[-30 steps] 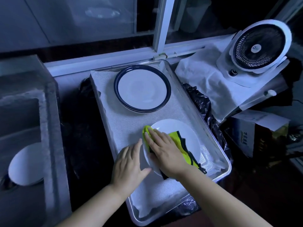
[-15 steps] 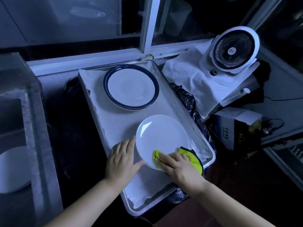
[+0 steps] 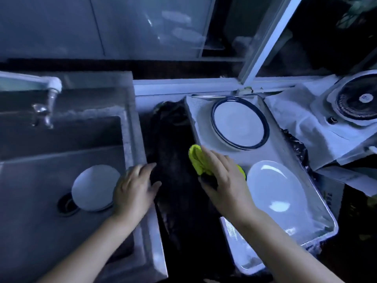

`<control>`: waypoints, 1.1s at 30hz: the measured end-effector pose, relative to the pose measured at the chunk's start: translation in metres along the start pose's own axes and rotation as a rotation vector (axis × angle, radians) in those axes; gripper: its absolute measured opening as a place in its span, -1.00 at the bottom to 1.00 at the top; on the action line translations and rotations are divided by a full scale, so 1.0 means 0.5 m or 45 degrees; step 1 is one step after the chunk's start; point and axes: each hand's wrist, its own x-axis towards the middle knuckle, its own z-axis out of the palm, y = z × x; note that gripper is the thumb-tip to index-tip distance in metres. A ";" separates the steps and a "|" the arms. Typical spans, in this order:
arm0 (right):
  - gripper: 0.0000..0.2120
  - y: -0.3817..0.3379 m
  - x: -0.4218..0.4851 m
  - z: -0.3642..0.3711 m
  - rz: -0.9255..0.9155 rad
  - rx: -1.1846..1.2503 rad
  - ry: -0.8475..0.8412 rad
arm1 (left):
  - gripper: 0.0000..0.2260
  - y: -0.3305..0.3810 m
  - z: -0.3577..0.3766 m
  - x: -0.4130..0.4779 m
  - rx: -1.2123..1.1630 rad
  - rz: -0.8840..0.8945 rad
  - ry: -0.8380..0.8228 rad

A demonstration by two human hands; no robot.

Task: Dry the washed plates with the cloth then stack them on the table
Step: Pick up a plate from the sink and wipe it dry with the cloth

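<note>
Left hand: the left hand point(image 3: 134, 193) holds nothing. Its fingers point(image 3: 142, 170) are straight and spread, palm down, over the right rim of the sink point(image 3: 30, 180).
Right hand: the right hand point(image 3: 222, 180) grips the yellow-green cloth point(image 3: 199, 160). Its fingers lie curved over the bunched fabric, and the thumb is tucked against a dark part of the cloth.
Cloth: it sticks out past the fingertips, over the left edge of the tray point(image 3: 318, 233), between the two plates there and the dark tabletop point(image 3: 179, 201).
White plate: the plain white plate point(image 3: 275, 190) lies flat in the near half of the tray, just right of the right hand. No hand touches it.
Blue-rimmed plate: the blue-rimmed plate point(image 3: 239, 123) lies flat in the far half of the tray, apart from the white one. I cannot tell whether another plate sits under it.
Sink plate: a third white plate point(image 3: 94, 187) lies in the sink basin beside the drain point(image 3: 66, 204), just left of the left hand.
Tray: metal, lined with a pale sheet, set at an angle on the dark tabletop.
Faucet: the faucet point(image 3: 51, 86) reaches over the far left of the sink.
Fan: a small white fan point(image 3: 357, 101) lies on a white sheet point(image 3: 302, 127), right of the tray.
Light: dim and bluish, with some blur near the hands.
</note>
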 end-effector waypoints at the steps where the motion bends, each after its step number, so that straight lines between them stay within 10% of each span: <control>1: -0.33 -0.044 0.032 0.035 -0.003 0.067 0.030 | -0.61 -0.063 -0.017 -0.002 -0.003 -0.082 -0.034; 13: -0.38 -0.333 0.216 0.536 0.676 0.770 -0.179 | -0.81 -0.678 0.008 -0.057 -0.144 -0.861 -0.439; 33: -0.45 -0.276 0.182 0.741 1.159 0.679 -0.273 | -0.71 -0.818 0.252 -0.019 -0.311 -1.328 -0.732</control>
